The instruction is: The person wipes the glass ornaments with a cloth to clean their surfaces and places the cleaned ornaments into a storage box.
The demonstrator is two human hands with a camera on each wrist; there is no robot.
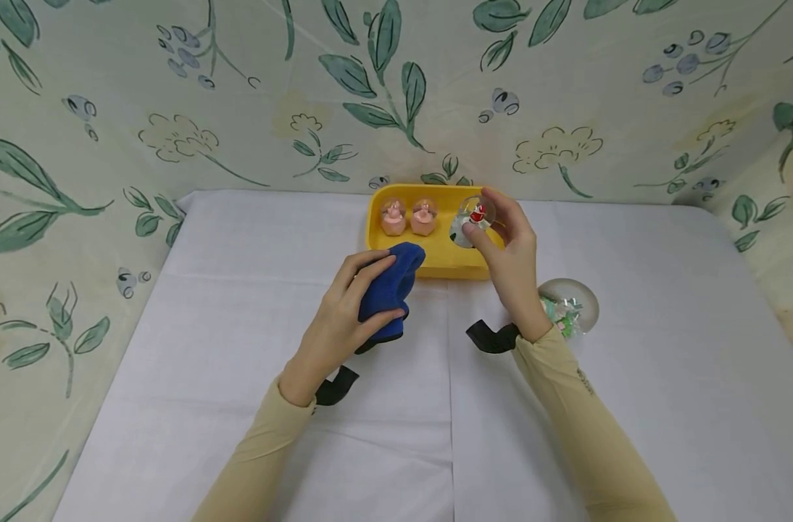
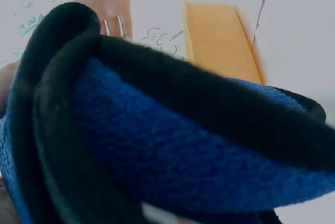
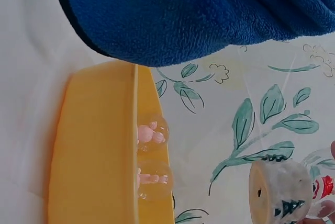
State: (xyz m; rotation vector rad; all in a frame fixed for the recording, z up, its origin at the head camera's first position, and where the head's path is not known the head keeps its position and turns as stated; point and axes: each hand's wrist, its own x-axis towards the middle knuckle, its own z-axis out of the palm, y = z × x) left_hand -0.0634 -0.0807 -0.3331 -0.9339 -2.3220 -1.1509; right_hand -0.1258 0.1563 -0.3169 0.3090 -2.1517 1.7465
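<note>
My left hand (image 1: 334,315) grips a folded blue cloth (image 1: 388,293) with dark edging, just in front of a yellow tray (image 1: 436,259). The cloth fills much of the left wrist view; a small pale bit shows at its lower edge, too hidden to identify. Between thumb and fingers, my right hand (image 1: 515,264) holds a small snow globe (image 3: 280,192) over the tray's right part. This globe has a red figure inside and a white base with dark green trees. Two little globes with pink figures, one at the left (image 1: 393,217) and one beside it (image 1: 424,217), stand in the tray.
A larger snow globe (image 1: 586,304) with pale green and white contents lies on the white tablecloth (image 1: 664,348), partly behind my right wrist. Black straps hang at both wrists. A leaf-patterned curtain (image 1: 240,94) rises behind the table.
</note>
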